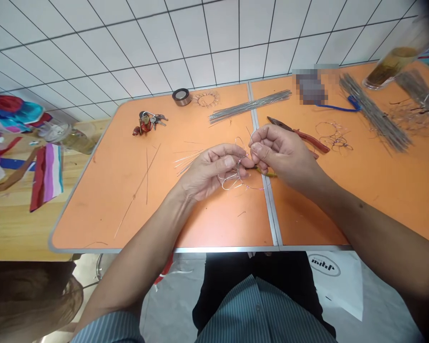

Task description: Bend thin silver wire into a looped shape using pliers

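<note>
My left hand (210, 169) and my right hand (280, 155) meet over the middle of an orange table (128, 209). Both pinch a thin silver wire piece (232, 178) bent into loops, which hangs between and below the fingers. The fingers of both hands are closed on the wire. A few loose straight wires (186, 159) lie just left of my left hand. Red-handled pliers (300, 136) lie right behind my right hand.
A bundle of straight wires (250, 105), a tape roll (181, 96), a wire ring (205, 99) and a key bunch (148, 122) lie at the back. More wire bundles (375, 114), wire loops (334, 136) and a glass jar (389, 66) sit right. Colourful cloth (46, 174) lies left.
</note>
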A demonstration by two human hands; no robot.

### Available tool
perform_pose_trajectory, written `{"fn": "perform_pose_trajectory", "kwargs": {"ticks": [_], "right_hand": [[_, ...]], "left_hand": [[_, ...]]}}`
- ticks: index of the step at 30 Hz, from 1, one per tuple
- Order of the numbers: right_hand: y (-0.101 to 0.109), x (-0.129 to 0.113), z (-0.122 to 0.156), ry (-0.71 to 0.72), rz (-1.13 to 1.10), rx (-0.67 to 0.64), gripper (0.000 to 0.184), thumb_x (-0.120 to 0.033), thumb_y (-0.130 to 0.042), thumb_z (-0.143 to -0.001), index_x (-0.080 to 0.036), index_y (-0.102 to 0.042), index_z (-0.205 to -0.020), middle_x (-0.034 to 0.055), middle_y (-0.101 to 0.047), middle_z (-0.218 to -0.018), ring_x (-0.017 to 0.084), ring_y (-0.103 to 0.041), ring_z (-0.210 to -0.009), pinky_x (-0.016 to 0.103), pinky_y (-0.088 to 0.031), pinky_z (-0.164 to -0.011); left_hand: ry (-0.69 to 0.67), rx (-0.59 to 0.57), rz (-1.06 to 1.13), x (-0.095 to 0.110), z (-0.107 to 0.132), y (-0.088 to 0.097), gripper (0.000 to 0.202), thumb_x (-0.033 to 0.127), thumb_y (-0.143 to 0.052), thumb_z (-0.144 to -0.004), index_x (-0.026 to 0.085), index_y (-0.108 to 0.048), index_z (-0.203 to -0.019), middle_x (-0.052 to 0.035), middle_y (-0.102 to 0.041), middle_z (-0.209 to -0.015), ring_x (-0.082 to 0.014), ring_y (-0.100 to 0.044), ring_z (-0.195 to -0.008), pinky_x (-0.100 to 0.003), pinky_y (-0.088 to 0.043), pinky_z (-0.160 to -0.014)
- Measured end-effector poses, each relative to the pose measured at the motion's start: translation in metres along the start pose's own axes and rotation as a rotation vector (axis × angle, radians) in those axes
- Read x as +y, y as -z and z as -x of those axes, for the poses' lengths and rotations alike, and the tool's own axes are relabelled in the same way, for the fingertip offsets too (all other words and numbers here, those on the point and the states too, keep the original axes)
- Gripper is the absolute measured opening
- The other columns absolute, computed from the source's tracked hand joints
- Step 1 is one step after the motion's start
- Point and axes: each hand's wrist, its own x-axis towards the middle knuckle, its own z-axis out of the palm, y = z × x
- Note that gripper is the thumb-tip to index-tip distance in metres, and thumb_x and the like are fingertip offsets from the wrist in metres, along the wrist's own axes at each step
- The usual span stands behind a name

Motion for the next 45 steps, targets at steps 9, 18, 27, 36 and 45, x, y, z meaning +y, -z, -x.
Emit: {"fn": "perform_pose_trajectory", "kwargs": {"ticks": [9, 18, 27, 36, 45], "right_hand": [[-0.0037, -0.0039, 0.0023, -0.007, -0.008, -0.037, 0.021, -0.033, -0.075, -0.103, -0.025, -0.059, -0.093, -0.0004, -0.066, -0.075, 0.014, -0.055, -0.061, 0.030, -0.044, -0.055], [-0.0069, -0.0068, 0.0040, -0.025, -0.048, -0.030, 0.013, -0.022, -0.070, -0.100, -0.025, -0.060, -0.092, -0.0003, -0.065, -0.075, 0.015, -0.056, -0.064, 0.031, -0.042, -0.055], [-0.0080, -0.0051, 0.0040, -0.025, -0.085, -0.044, 0.012, -0.016, -0.066, -0.099, -0.024, -0.060, -0.092, -0.0013, -0.063, -0.074, 0.013, -0.053, -0.062, 0.031, -0.040, -0.055], [-0.0057, -0.0061, 0.0036, -0.022, -0.069, -0.017, 0.013, -0.023, -0.070, -0.100, -0.025, -0.060, -0.092, -0.0011, -0.063, -0.075, 0.014, -0.053, -0.063, 0.031, -0.040, -0.055], [-0.0079, 0.0019, 0.0035, 0.069, 0.117, 0.027, 0.013, -0.022, -0.067, -0.101, -0.025, -0.059, -0.091, 0.0003, -0.066, -0.076, 0.017, -0.059, -0.069, 0.033, -0.043, -0.061]], "left_hand": [[0.021, -0.063, -0.018, 0.0010, -0.0002, -0.0006, 0.044, 0.044, -0.102, -0.076, 0.017, -0.077, -0.100, -0.0081, -0.085, -0.098, -0.0150, -0.079, -0.076, -0.028, -0.066, -0.079], [-0.002, -0.021, -0.115, -0.0006, 0.0002, 0.0000, 0.045, 0.051, -0.097, -0.078, 0.019, -0.071, -0.096, -0.0052, -0.079, -0.085, -0.0158, -0.076, -0.074, -0.031, -0.065, -0.080], [-0.035, -0.060, -0.177, -0.0007, 0.0003, 0.0027, 0.044, 0.053, -0.096, -0.080, 0.021, -0.071, -0.096, -0.0022, -0.073, -0.078, -0.0144, -0.070, -0.071, -0.030, -0.061, -0.078], [-0.038, -0.030, -0.147, -0.0009, 0.0008, -0.0022, 0.041, 0.053, -0.094, -0.083, 0.020, -0.071, -0.096, -0.0031, -0.075, -0.081, -0.0139, -0.070, -0.073, -0.030, -0.062, -0.081], [-0.137, 0.144, -0.282, -0.0020, -0.0003, -0.0049, 0.035, 0.049, -0.092, -0.085, 0.021, -0.074, -0.095, -0.0024, -0.076, -0.086, -0.0146, -0.072, -0.076, -0.027, -0.062, -0.074]]}}
